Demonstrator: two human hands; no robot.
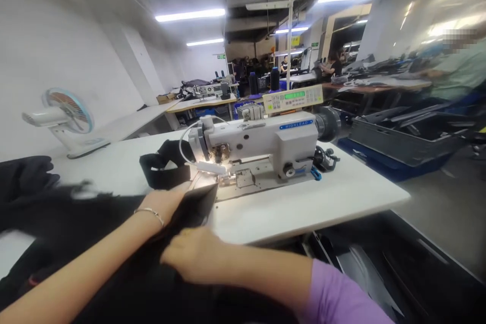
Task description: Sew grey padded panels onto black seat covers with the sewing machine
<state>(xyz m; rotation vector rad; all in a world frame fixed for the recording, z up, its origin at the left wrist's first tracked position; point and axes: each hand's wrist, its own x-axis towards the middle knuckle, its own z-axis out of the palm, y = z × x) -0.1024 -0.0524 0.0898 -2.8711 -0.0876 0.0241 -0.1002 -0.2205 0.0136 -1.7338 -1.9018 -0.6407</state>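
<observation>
A large piece of black fabric (201,201) lies across the front of a white sewing machine (261,139). Its edge reaches the lit needle area. My left hand (165,205), with a bracelet at the wrist, is closed on the fabric just left of the needle; its fingertips are partly hidden. Nearer to me, my right hand (195,253) is curled round the fabric's near edge, slightly blurred. Much of the black material hangs over the table's front edge below both arms.
A folded black strap-like piece (165,164) stands left of the needle. Farther left is a white fan (66,111). The white table (304,207) extends right. Beyond it stands a grey crate (402,134) of dark pieces. A person (461,71) is at the far right.
</observation>
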